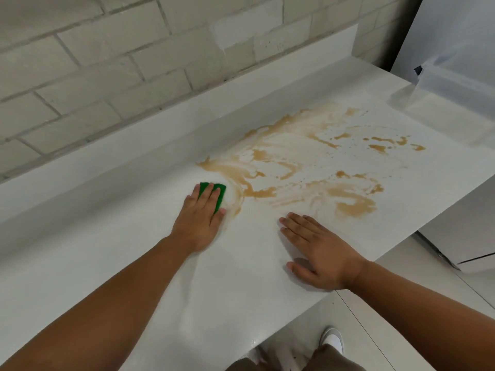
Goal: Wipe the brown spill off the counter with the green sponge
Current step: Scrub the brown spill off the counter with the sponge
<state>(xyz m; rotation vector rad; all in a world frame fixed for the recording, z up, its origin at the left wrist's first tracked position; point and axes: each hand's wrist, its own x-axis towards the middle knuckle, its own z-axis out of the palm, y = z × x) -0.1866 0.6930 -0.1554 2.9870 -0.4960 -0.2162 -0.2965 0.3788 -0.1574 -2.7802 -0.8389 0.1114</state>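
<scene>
A smeared brown spill [308, 170] spreads across the middle and right of the white counter [134, 250]. My left hand [199, 219] presses flat with straight fingers on the green sponge [220, 192], which lies at the spill's left edge. Only the sponge's far and right parts show past my fingers. My right hand [318, 250] rests flat on the counter, palm down, just in front of the spill and clear of it.
A low white upstand and a pale brick wall [107, 62] run along the counter's back. A clear plastic container [452, 89] stands at the far right end. The counter's front edge drops to a tiled floor [388, 330], where my shoe shows.
</scene>
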